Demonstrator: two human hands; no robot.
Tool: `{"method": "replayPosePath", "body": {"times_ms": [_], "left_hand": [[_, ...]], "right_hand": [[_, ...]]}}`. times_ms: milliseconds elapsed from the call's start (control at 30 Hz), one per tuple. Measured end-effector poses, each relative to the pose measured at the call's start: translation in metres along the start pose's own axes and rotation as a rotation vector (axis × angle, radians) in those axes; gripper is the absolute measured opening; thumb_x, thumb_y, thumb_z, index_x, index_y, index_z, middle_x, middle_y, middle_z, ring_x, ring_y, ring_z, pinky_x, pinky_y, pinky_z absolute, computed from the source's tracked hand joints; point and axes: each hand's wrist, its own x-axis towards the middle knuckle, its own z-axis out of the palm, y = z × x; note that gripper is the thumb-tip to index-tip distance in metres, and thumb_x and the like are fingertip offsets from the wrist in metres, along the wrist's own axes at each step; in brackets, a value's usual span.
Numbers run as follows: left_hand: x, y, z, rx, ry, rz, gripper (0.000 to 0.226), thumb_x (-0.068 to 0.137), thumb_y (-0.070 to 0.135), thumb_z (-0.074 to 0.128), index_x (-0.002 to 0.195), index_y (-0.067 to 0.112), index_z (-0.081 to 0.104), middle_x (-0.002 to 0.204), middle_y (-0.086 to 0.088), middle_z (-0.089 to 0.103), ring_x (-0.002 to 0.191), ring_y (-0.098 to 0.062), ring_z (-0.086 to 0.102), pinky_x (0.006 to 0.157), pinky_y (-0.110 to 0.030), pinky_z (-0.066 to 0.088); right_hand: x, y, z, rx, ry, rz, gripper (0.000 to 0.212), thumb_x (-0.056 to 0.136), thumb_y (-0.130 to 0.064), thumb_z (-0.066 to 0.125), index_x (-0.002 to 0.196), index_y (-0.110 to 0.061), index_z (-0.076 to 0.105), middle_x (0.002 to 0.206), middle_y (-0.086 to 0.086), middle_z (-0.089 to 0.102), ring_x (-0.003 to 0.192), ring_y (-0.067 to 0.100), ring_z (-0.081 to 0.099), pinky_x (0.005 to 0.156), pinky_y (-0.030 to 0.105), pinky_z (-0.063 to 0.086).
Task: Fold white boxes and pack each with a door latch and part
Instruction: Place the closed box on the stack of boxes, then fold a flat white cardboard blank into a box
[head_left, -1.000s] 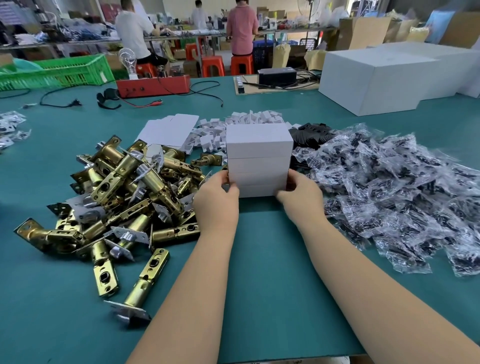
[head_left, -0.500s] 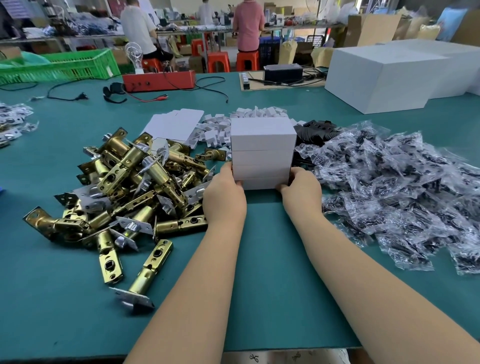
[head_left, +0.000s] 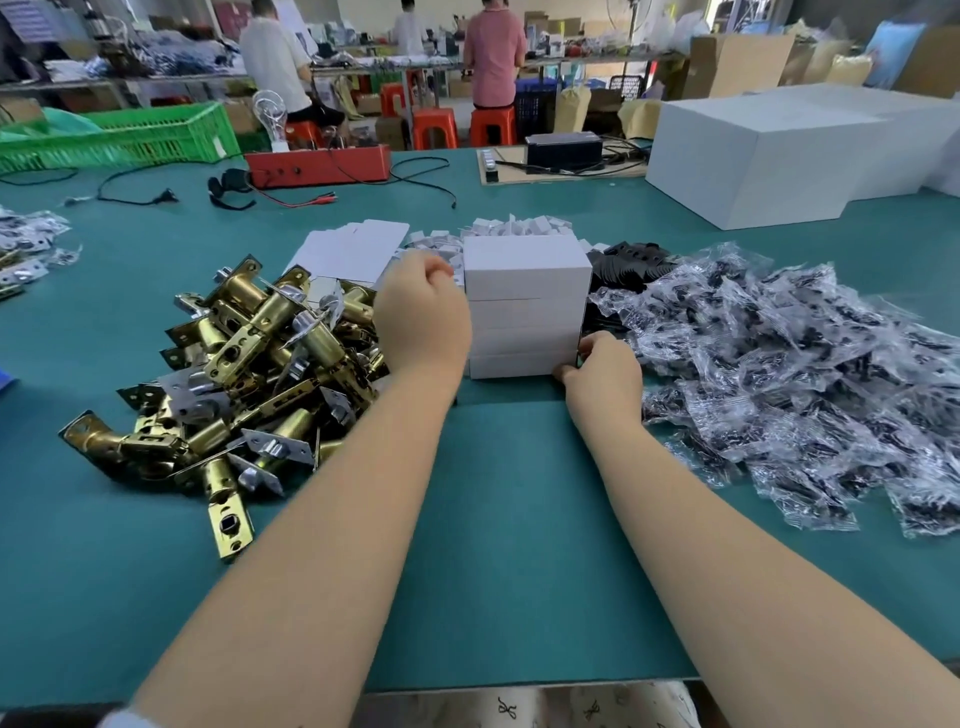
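White boxes stacked in a small tower (four can be counted) in the middle of the green table. Left hand pressed against the tower's left side, fingers curled into a loose fist near the top box, nothing seen inside them. Right hand down low at the tower's bottom right corner, fingertips touching the lowest box, fingers partly bent; hard to tell if pinching or only pushing.

Gold door latches heaped in a pile just left of the tower, some shiny silver plates mixed in. Clear bags of small dark parts spread in a big heap to the right, touching the right wrist. Flat white cards lying behind the left hand, next to a heap of little white folded pieces right behind the tower. Black flat pieces behind the bags.

Further back: a red box with wires, a green crate, big white cartons, and people on orange stools at another table.
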Motion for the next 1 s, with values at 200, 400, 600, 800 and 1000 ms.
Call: {"method": "replayPosePath", "body": {"times_ms": [200,400,600,800,1000], "left_hand": [[0.09,0.016,-0.002,1.013,-0.441,0.197,0.027,0.095,0.018,0.043,0.114,0.005,0.057,0.124,-0.019,0.055,0.12,-0.036,0.042,0.089,-0.043,0.036],[0.131,-0.021,0.01,1.233,-0.73,0.024,0.045,0.096,0.041,0.044,0.132,0.015,0.053,0.14,-0.012,0.05,0.127,-0.033,0.046,0.103,-0.042,0.038],[0.131,-0.052,0.019,1.267,-0.891,-0.121,0.051,0.095,0.035,0.047,0.14,0.011,0.047,0.144,-0.012,0.047,0.13,-0.033,0.046,0.11,-0.047,0.035],[0.129,-0.044,0.016,1.174,-0.819,-0.051,0.043,0.098,0.021,0.039,0.14,0.013,0.046,0.142,-0.014,0.048,0.125,-0.035,0.047,0.107,-0.049,0.038],[0.132,-0.032,0.007,1.027,-0.564,0.008,0.038,0.095,0.008,0.042,0.131,0.012,0.051,0.112,-0.015,0.056,0.095,-0.034,0.053,0.074,-0.041,0.044]], "right_hand": [[-0.004,-0.001,-0.002,0.176,0.017,-0.01,0.025,0.083,-0.007,0.054,0.107,-0.013,0.051,0.107,0.005,0.054,0.094,0.022,0.052,0.071,0.029,0.036],[-0.002,0.002,-0.003,0.366,0.032,0.046,0.024,0.086,-0.011,0.052,0.105,-0.022,0.043,0.099,-0.002,0.055,0.079,0.005,0.051,0.056,0.023,0.033],[0.002,0.006,0.002,0.284,0.04,0.016,0.023,0.085,-0.014,0.054,0.105,-0.023,0.046,0.099,-0.004,0.054,0.082,0.009,0.051,0.058,0.017,0.031],[0.002,0.005,0.003,0.305,0.033,0.006,0.023,0.085,-0.013,0.053,0.106,-0.02,0.048,0.103,0.001,0.055,0.092,0.018,0.053,0.076,0.031,0.041],[0.001,0.004,0.001,0.321,0.03,0.0,0.022,0.085,-0.013,0.052,0.106,-0.018,0.049,0.1,0.0,0.055,0.09,0.018,0.053,0.073,0.029,0.038]]}}
